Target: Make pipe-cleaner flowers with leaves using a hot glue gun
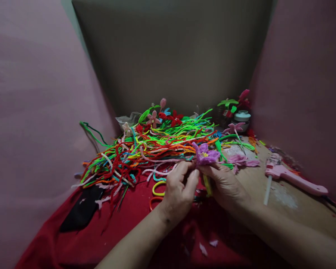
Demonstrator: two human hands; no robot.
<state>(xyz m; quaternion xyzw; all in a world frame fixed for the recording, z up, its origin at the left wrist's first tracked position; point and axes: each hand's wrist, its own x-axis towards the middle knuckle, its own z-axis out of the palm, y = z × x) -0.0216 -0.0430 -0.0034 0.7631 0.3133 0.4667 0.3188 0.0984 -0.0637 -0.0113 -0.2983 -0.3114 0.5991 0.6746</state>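
A purple pipe-cleaner flower with a yellow centre stands upright between my two hands. My left hand is closed, its thumb and fingers pinching at the left side of the flower's base. My right hand is also closed, with the thumb and fingers gripping the base from the right. A yellow strip hangs below the flower by my right palm; its kind is unclear. Scissors with yellow and orange handle loops lie behind my left hand, which partly hides them. The fingertips and the flower's underside are partly hidden.
A heap of coloured pipe cleaners spreads across the back. To the right lies a pink glue gun on a brown board. A black phone-like slab rests on the red cloth. A lidded jar stands back right.
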